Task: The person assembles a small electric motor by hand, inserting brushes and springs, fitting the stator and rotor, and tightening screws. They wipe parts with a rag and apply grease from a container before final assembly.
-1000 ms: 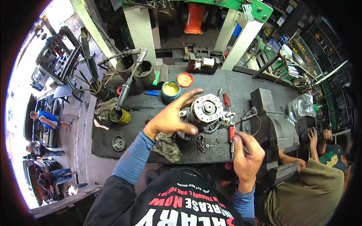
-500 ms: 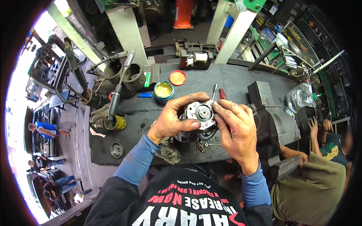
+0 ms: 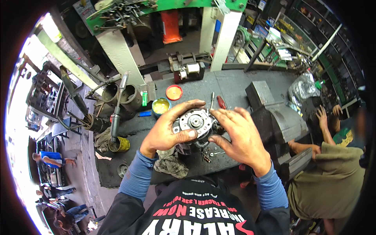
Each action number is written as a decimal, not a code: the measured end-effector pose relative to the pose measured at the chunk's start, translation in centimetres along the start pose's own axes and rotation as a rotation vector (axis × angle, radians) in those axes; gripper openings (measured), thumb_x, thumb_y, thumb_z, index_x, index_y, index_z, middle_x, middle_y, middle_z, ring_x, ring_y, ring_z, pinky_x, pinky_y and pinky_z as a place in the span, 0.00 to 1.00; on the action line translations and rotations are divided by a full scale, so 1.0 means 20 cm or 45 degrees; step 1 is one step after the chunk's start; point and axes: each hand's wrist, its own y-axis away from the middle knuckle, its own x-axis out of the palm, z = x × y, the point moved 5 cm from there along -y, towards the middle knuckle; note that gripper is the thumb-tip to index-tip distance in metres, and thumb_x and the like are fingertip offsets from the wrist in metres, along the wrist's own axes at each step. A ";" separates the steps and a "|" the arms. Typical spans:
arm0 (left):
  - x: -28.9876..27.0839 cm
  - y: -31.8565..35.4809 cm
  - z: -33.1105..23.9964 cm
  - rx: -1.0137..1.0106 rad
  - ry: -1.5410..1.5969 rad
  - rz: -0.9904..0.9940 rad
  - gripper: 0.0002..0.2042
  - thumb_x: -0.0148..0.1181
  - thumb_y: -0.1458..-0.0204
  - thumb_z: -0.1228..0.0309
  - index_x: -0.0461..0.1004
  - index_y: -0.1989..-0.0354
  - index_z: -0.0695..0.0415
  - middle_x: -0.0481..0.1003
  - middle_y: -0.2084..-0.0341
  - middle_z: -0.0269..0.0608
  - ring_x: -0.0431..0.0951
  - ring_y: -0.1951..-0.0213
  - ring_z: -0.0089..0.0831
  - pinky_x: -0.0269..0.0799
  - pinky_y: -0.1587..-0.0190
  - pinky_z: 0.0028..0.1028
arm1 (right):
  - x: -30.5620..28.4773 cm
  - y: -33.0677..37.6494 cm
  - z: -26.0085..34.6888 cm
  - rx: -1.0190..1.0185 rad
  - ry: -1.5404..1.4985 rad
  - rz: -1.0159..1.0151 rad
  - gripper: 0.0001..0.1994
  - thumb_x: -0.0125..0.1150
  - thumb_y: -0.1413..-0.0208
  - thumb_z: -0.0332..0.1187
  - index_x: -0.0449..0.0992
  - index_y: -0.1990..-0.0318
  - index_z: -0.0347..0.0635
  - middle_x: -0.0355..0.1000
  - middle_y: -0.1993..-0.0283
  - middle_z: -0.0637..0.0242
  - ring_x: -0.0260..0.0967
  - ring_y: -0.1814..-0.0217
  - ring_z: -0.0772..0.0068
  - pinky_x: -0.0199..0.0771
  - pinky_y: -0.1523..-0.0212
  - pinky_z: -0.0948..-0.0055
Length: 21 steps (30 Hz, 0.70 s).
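My right hand is no longer off to the side, as it is a second ago; it is now up at the unit, so both hands are on the same piece of work. Half a second ago its fingers are bunched in a pinch at the edge of the plate; now they lie looser and flatter, with the thumb standing wide of them. Its fingertips come to the plate's right edge, but I cannot tell whether they press. My left hand holds the unit, thumb across the near edge of the plate, fingers round the far side. I take that as the left steadying while the right eases off its pinch. The unit is over the near part of the bench, plate upward, between the rag and the red screwdriver, the grease tub beyond.
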 end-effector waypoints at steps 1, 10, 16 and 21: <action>-0.01 -0.02 -0.04 0.006 -0.147 0.029 0.45 0.75 0.52 0.49 0.70 0.30 0.67 0.76 0.37 0.51 0.75 0.33 0.39 0.66 0.28 0.38 | 0.00 0.01 0.00 0.017 0.082 0.015 0.40 0.79 0.47 0.45 0.71 0.28 0.43 0.76 0.32 0.53 0.72 0.30 0.48 0.60 0.25 0.46; 0.07 -0.13 -0.09 0.076 -0.636 0.091 0.32 0.70 0.53 0.49 0.81 0.48 0.65 0.81 0.46 0.53 0.79 0.40 0.45 0.69 0.34 0.41 | 0.18 0.53 -0.06 0.377 -0.229 -0.804 0.24 0.84 0.55 0.31 0.81 0.50 0.37 0.78 0.50 0.53 0.77 0.47 0.50 0.75 0.45 0.58; 0.09 -0.14 -0.09 0.150 -0.618 -0.067 0.23 0.60 0.39 0.55 0.84 0.57 0.67 0.83 0.54 0.54 0.81 0.45 0.46 0.71 0.37 0.42 | 0.49 0.37 -0.20 0.460 -0.494 -0.579 0.49 0.84 0.55 0.47 0.65 0.27 0.35 0.72 0.32 0.44 0.68 0.27 0.41 0.64 0.27 0.47; 0.10 -0.17 -0.04 0.183 -0.546 -0.025 0.17 0.60 0.39 0.63 0.84 0.62 0.69 0.84 0.62 0.54 0.83 0.49 0.50 0.69 0.32 0.52 | 0.58 0.31 -0.24 0.350 -0.515 -0.687 0.42 0.81 0.50 0.39 0.67 0.30 0.34 0.78 0.40 0.46 0.78 0.39 0.44 0.67 0.30 0.42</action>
